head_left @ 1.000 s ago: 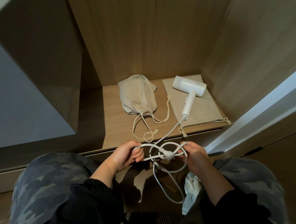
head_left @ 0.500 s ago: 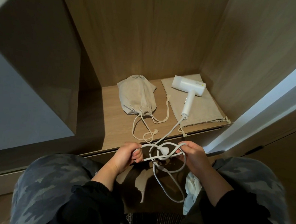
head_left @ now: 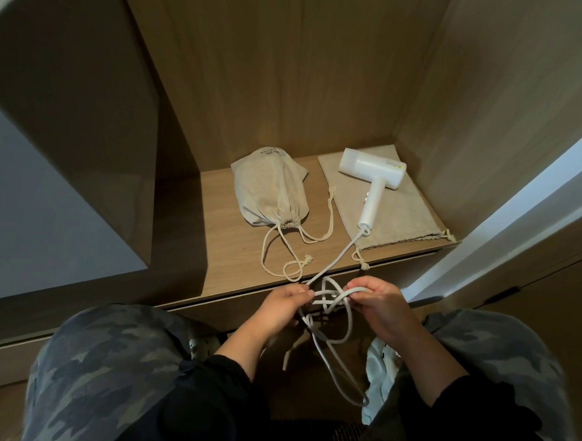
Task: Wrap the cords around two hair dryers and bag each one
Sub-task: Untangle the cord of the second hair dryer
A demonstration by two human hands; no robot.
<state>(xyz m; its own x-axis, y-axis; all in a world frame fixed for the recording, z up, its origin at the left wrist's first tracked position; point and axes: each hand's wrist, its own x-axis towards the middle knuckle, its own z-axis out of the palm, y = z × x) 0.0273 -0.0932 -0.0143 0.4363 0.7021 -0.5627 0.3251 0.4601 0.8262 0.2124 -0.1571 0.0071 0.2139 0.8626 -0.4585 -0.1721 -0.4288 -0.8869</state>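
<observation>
Left hand (head_left: 286,310) and right hand (head_left: 378,307), fingers curled, each pinch the tangled white cord (head_left: 337,256) looping between and below them, running beyond to the white hair dryer (head_left: 374,172).

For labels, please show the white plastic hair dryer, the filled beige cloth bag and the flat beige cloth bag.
white plastic hair dryer (head_left: 371,169): head view, barrel.
filled beige cloth bag (head_left: 272,192): head view, middle.
flat beige cloth bag (head_left: 405,217): head view, bare cloth.

Sleeves (head_left: 228,383): were black and plain, ending short of the wrists.
Trousers (head_left: 103,362): were grey camouflage, with darker blotches.
</observation>
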